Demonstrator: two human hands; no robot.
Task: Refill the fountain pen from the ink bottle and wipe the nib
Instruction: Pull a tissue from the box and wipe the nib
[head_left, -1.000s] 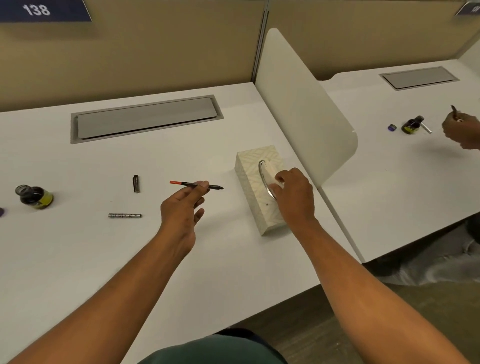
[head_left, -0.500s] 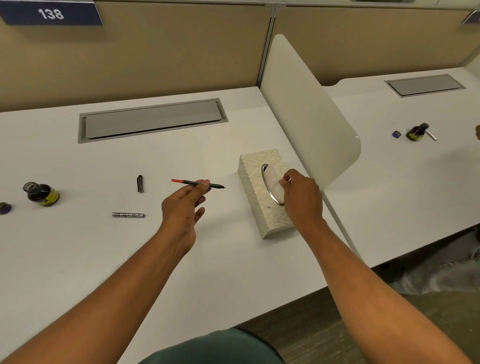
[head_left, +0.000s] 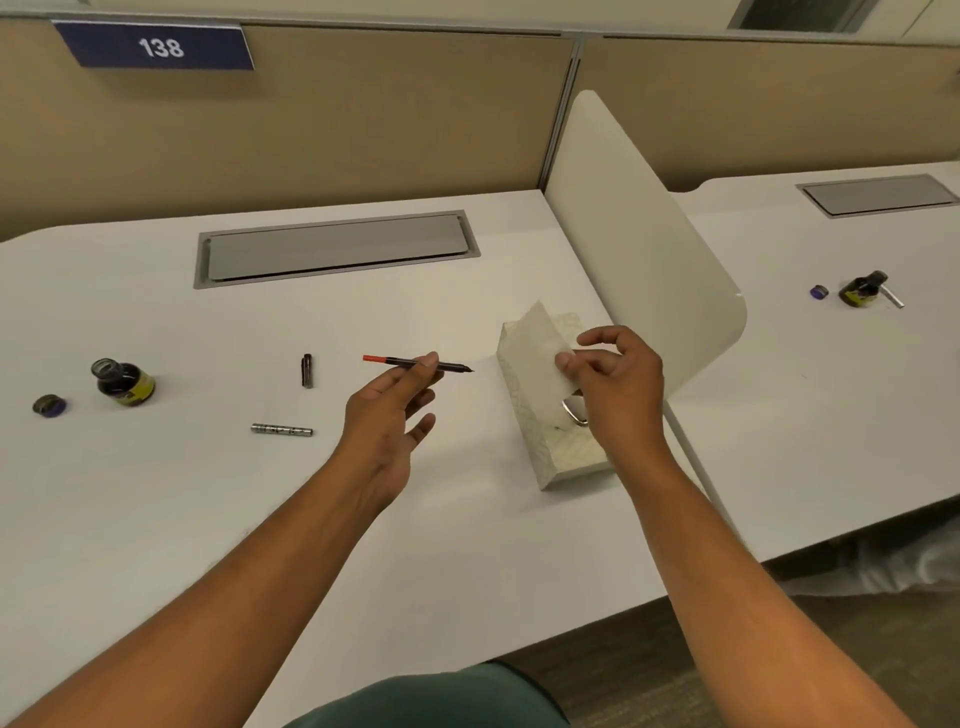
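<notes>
My left hand (head_left: 390, 415) pinches the thin inner part of the fountain pen (head_left: 415, 362) above the desk, red end to the left and nib to the right. My right hand (head_left: 613, 384) pinches a white tissue (head_left: 537, 349) that stands up out of the patterned tissue box (head_left: 545, 441). The open ink bottle (head_left: 123, 383) stands at the far left with its purple cap (head_left: 49, 405) beside it. A dark pen piece (head_left: 307, 370) and a silver pen barrel (head_left: 282, 429) lie on the desk left of my left hand.
A white curved divider (head_left: 639, 249) rises just right of the tissue box. A grey cable hatch (head_left: 337, 248) is set in the white desk (head_left: 156, 519). The neighbouring desk holds another ink bottle (head_left: 862, 290), a cap and a pen part.
My right hand has pulled a tissue up out of the box slot. My left hand still holds the pen in about the same place. The view has tilted slightly.
</notes>
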